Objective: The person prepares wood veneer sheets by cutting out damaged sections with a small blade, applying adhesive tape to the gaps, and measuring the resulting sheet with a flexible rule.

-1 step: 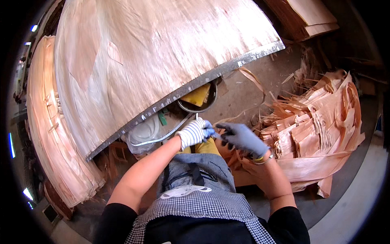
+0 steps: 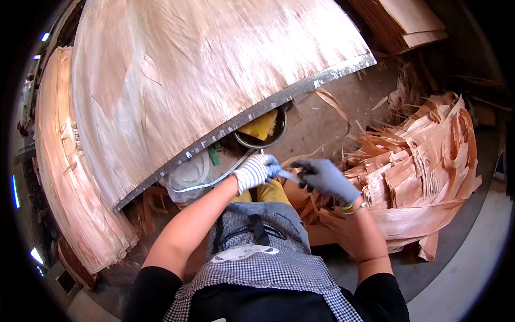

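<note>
My left hand (image 2: 256, 172), in a white and blue striped glove with blue fingers, is closed on a thin pale strip (image 2: 289, 175), perhaps tape. The strip's other end reaches the fingertips of my right hand (image 2: 327, 181), which wears a grey glove with dark fingertips and is closed on it. The strip spans the short gap between the hands, above my yellow-trousered knees. Just beyond my left hand stands a round dark bowl (image 2: 281, 134) with a yellow sponge-like piece (image 2: 258, 125). A long whitish band (image 2: 206, 185) curves past my left wrist.
A big sheet of wood veneer (image 2: 214, 64) covers the dark-edged table ahead. Stacked veneer (image 2: 80, 177) stands at the left. A bundle of torn veneer scraps (image 2: 413, 166) fills the right. Below the table edge are a clear plastic bag (image 2: 190, 174) and a small green piece (image 2: 214, 156).
My right hand has shifted slightly right and away from my left. More of the pale strip shows between them. My left hand has barely moved.
</note>
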A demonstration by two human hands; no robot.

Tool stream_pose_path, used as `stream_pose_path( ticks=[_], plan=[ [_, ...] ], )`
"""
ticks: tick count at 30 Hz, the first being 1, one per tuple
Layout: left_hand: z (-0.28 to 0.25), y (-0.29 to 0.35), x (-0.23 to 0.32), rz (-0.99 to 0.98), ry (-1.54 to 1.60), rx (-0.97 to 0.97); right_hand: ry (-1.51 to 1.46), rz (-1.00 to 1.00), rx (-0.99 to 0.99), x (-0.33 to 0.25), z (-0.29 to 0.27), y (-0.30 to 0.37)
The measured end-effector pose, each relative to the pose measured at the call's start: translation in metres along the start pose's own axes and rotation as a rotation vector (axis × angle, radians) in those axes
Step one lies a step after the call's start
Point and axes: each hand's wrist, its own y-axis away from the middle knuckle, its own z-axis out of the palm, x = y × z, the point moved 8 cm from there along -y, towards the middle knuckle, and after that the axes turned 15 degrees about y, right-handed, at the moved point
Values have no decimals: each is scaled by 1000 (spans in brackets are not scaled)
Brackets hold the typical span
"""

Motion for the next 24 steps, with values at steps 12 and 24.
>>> stream_pose_path(
  ticks=[12,24],
  plan=[
    [-153,-135,-78,-40,-128,752,-243,54,914,65,-44,-10],
    [-119,-72,-12,-41,-618,887,346,-161,801,-5,52,-124]
  ],
)
